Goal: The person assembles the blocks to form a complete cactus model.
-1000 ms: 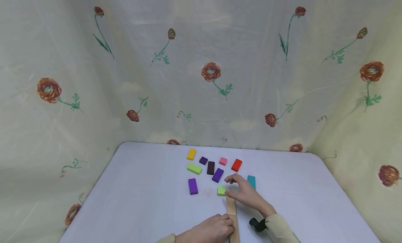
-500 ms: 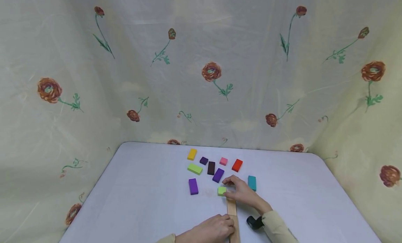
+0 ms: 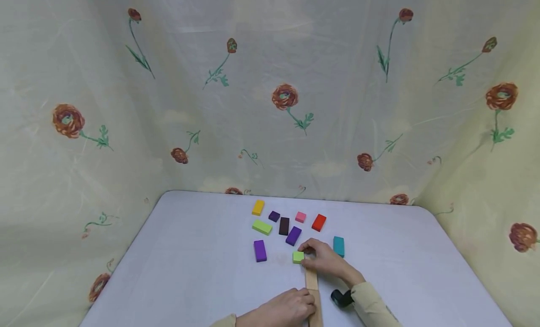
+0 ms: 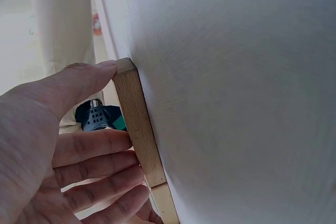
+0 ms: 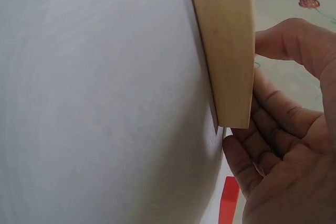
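Observation:
Two plain wooden blocks lie end to end in a line on the white table. My left hand [image 3: 288, 307] holds the near wooden block [image 4: 137, 124], thumb at its near end and fingers along its side. My right hand [image 3: 326, 260] is at the far end of the other wooden block [image 5: 226, 51]; its thumb meets the edge and its curled fingers reach behind the end, their tips partly hidden. A light green block [image 3: 297, 257] sits just left of that end, right by the right fingertips in the head view.
Beyond the hands lie several coloured blocks, among them a purple block [image 3: 259, 251], a teal block [image 3: 339, 246], a red block [image 3: 318, 222] and a yellow block [image 3: 258, 207]. A black wrist camera [image 3: 341, 299] hangs at the right wrist. Flowered cloth [image 3: 236, 106] walls the table in.
My right hand has moved slightly left, and its fingers have lowered and drawn in at the wooden block's far end. The left hand and the coloured blocks stay where they were.

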A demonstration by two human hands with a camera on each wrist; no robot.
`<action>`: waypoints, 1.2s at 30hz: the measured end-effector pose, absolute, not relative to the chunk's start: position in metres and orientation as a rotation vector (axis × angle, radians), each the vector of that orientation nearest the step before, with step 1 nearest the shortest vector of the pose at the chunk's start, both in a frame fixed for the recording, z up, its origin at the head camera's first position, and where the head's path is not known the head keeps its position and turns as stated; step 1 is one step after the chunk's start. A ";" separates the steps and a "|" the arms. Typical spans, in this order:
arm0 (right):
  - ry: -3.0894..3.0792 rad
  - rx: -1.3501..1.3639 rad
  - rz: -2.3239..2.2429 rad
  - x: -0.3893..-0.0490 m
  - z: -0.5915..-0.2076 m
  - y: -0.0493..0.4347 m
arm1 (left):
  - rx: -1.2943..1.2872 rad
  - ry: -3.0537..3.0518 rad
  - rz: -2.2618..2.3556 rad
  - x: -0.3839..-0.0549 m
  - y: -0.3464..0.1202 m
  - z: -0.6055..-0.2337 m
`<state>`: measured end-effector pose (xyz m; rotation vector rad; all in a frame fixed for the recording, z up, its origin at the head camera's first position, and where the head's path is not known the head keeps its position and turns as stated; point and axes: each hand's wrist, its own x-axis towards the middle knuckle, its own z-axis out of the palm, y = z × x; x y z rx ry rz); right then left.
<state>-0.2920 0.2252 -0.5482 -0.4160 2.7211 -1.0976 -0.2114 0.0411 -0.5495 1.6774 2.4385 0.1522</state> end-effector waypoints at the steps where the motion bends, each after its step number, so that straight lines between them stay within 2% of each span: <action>1: 2.723 -0.417 -1.096 -0.292 -0.548 0.225 | 1.678 2.440 0.148 -0.212 0.041 -0.550; 9: 2.727 -0.423 -1.104 -0.292 -0.548 0.224 | 1.676 2.412 0.157 -0.213 0.042 -0.551; 15: 2.738 -0.381 -1.133 -0.293 -0.551 0.228 | 1.699 2.406 0.168 -0.227 0.046 -0.591; 18: 2.753 -0.366 -1.162 -0.292 -0.551 0.230 | 1.723 2.411 0.149 -0.229 0.047 -0.599; 21: 2.770 -0.345 -1.189 -0.292 -0.550 0.231 | 1.725 2.410 0.146 -0.227 0.047 -0.594; 30: 2.801 -0.294 -1.274 -0.296 -0.546 0.233 | 1.719 2.451 0.116 -0.201 0.039 -0.526; 36: 2.811 -0.224 -1.313 -0.300 -0.547 0.239 | 1.756 2.476 0.096 -0.198 0.037 -0.518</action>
